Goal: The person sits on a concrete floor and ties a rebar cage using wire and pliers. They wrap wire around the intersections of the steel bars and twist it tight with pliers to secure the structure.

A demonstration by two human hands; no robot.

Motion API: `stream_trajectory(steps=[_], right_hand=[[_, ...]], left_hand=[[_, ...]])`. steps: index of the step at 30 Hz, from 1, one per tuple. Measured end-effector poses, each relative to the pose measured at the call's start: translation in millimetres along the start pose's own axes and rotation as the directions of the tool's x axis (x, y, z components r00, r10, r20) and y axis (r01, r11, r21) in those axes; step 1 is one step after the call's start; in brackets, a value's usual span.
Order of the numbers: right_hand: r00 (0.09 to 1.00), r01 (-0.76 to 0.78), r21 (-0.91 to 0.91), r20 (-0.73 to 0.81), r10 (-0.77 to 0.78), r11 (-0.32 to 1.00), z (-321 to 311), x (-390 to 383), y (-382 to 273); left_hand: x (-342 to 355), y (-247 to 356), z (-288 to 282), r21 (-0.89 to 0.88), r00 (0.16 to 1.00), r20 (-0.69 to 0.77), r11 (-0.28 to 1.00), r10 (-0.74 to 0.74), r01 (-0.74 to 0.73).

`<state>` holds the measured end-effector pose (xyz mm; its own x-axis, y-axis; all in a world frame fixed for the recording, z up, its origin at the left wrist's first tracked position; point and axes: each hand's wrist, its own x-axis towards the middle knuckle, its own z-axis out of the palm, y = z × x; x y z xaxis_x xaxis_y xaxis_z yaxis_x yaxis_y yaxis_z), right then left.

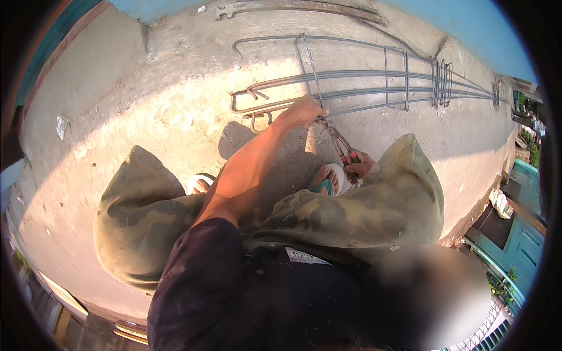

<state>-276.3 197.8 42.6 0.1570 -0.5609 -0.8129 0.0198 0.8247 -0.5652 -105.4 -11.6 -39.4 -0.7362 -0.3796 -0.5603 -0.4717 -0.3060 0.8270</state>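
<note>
A long cage of steel bars (363, 75) lies on the concrete, its hooked ends toward the left and a square stirrup (313, 67) round it near that end. My left hand (305, 111) is closed on the near lower corner of this stirrup, where it meets the nearest bar. Just right of those fingers, the jaws of the pincers (338, 140) touch or nearly touch that corner; any wire between them is too small to make out. My right hand (360, 165), beside my right knee, wraps round the red-marked handles. The right forearm is hidden behind the knee.
More stirrups (442, 85) are bunched farther right along the cage. Beyond it, a notched bar (298, 8) lies by the blue wall (468, 23). My feet in sandals (336, 178) stand close below the work. A crumpled plastic scrap (61, 126) lies at left.
</note>
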Motion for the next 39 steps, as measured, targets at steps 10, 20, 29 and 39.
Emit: stream_trajectory(steps=[10,20,29,39], right_hand=[[1.0,0.01,0.538,-0.003,-0.011,0.843,5.4,-16.5,40.1],[0.801,0.05,-0.236,-0.571,-0.18,0.971,-5.4,-40.3,9.0],[0.968,0.097,-0.559,-0.139,-0.208,0.823,18.3,-89.7,-61.6],[0.913,0.055,-0.658,-0.272,-0.304,0.751,13.8,-84.7,-42.7]], left_hand=[[-58.4,11.0,25.0,0.905,0.607,-0.077,0.312,0.791,-0.291],[-26.2,3.6,123.4,0.771,0.651,0.281,0.239,0.705,-0.591],[-16.6,15.8,121.0,0.753,0.707,0.259,0.32,0.658,-0.575],[-19.7,26.6,105.4,0.751,0.812,0.253,0.423,0.526,-0.507]])
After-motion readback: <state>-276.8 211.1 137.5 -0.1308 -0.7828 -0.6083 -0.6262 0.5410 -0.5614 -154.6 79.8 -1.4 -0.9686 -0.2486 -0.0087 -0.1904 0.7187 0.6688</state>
